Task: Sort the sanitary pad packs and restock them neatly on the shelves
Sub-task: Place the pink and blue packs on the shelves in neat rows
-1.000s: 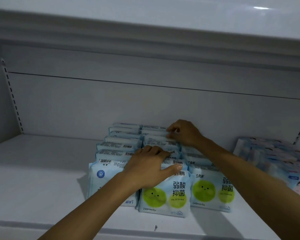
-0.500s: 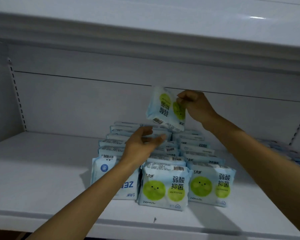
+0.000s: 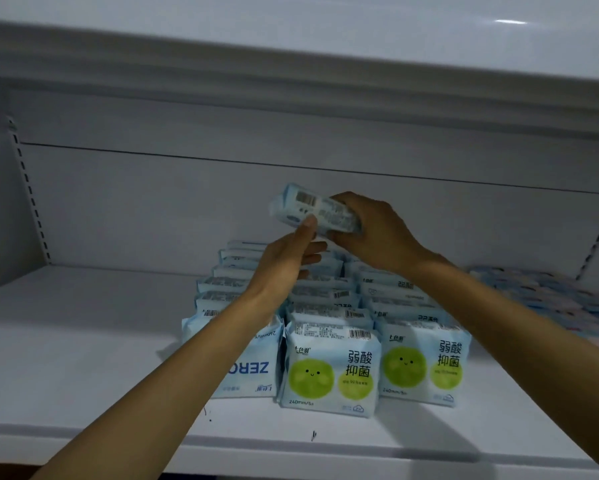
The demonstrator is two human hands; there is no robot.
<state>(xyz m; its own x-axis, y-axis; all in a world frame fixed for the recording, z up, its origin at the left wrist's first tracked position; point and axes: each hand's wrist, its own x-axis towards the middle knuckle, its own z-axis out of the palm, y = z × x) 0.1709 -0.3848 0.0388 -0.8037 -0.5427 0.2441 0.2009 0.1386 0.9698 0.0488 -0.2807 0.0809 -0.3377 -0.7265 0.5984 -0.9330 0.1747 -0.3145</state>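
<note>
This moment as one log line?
right hand grips pack | left hand touches pack | pack above rows | rows on shelf

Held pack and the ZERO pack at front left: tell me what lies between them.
Head view: the left hand, touching the held pack, and the left row of packs standing behind the ZERO pack.

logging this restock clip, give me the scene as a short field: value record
setting: white shelf
shelved stock: three rows of packs standing front to back
held item: one pad pack, lifted above the rows, barcode side showing
right hand: grips the pack's right end
left hand: thumb touches the pack, fingers loose below it
front left pack: upside down, ZERO print inverted
front middle pack: upright, green face print
far right: loose pile of packs, blurred
</note>
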